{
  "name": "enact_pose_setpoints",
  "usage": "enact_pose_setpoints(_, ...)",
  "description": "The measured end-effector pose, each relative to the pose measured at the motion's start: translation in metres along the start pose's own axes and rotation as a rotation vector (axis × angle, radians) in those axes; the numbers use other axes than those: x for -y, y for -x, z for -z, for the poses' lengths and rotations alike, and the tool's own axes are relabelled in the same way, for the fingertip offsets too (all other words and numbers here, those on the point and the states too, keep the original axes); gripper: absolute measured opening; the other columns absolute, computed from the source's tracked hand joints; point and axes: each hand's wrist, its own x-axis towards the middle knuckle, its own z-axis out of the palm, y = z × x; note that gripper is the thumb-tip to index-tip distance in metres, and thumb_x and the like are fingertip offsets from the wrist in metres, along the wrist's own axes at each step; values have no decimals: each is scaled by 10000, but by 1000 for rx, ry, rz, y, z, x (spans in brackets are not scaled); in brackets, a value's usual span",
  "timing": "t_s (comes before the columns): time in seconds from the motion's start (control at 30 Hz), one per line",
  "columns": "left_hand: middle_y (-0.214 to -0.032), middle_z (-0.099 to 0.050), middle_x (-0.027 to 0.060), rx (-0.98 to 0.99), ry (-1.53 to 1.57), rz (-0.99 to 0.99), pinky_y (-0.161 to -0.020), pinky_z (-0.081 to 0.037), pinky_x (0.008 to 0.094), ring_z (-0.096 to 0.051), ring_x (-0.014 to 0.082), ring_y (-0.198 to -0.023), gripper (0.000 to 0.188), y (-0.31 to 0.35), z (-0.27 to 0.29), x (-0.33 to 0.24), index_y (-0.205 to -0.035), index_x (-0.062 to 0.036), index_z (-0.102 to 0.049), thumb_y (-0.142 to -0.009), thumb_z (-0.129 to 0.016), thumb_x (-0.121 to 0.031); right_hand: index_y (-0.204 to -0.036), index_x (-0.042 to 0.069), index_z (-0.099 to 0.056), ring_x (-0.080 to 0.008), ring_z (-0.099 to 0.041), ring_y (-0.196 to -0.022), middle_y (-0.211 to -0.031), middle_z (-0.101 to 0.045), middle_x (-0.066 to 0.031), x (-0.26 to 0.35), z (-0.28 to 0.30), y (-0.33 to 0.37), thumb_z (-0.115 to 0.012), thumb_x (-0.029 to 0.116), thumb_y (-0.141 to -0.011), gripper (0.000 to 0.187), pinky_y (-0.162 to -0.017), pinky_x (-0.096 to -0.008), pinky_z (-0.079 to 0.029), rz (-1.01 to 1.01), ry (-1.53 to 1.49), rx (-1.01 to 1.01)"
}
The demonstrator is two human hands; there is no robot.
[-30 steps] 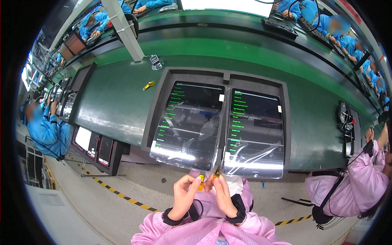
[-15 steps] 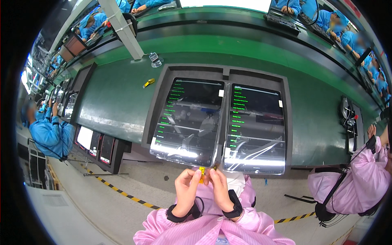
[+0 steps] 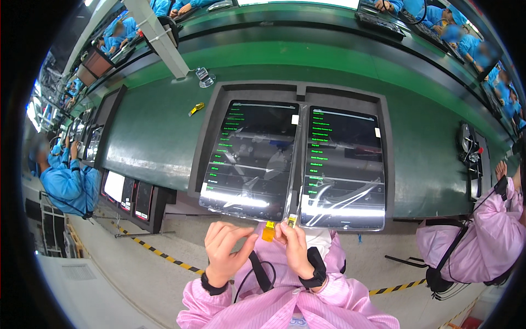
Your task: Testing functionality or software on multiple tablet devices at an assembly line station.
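Observation:
Two black tablets lie side by side, the left tablet [image 3: 249, 162] and the right tablet [image 3: 344, 167], both under clear film with green text lines on dark screens. A yellow tape tab [image 3: 268, 232] sticks out from the left tablet's near edge. Just left of it is my left hand [image 3: 226, 251], thumb and fingers apart and nothing visible in them. My right hand [image 3: 296, 251] pinches a small flat card [image 3: 292, 220], yellow with a pale face, close to the gap between the tablets. Its lower part is hidden by my fingertips.
A dark foam tray [image 3: 200, 145] surrounds the tablets on the green bench [image 3: 153, 131]. Another yellow strip [image 3: 196, 109] and a small clear stand [image 3: 204, 77] lie beyond its left side. At right, a person in pink [image 3: 457, 247] sits near dark equipment [image 3: 470, 145].
My left hand has drawn back leftward from the left tablet's near edge and its fingers have opened. My right hand has shifted slightly right, and the small card in it now shows.

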Motion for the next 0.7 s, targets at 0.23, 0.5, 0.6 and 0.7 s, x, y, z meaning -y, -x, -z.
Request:
enact_pose_setpoints(0.23,-1217,-612,89,333,-61,-321,-905,-449,353,-571,217,-1156,367,-34,-4,12,-1090,-54,-633,-727,-689,-57,-759,67,-429,-60,-338,-641,-704,-399,27,-6,-1,-4,-404,220,-1003,289,-582,-221,-282,43,17,-51)
enact_pose_setpoints(0.5,-1127,-661,93,328,18,-362,-909,-492,365,-626,228,-1082,312,-40,-11,22,-1002,-31,-674,-692,-710,-23,-789,60,-434,-70,-337,-650,-707,-390,22,-9,4,-5,-394,217,-1008,272,-592,-228,-283,61,63,-20)
enact_pose_setpoints(0.6,-1124,-664,92,314,26,-355,-911,-492,368,-626,229,-1085,302,-39,-12,23,-994,-31,-680,-693,-706,-24,-798,59,-432,-71,-332,-653,-707,-381,24,-10,5,-6,-389,220,-1011,270,-594,-230,-283,66,62,-13)
enact_pose_setpoints(0.7,-1119,-668,90,319,43,-325,-919,-490,367,-623,228,-1092,301,-39,-12,22,-992,-31,-685,-692,-702,-22,-796,62,-427,-71,-326,-652,-708,-371,26,-10,6,-6,-385,222,-1013,273,-592,-228,-280,82,66,8)
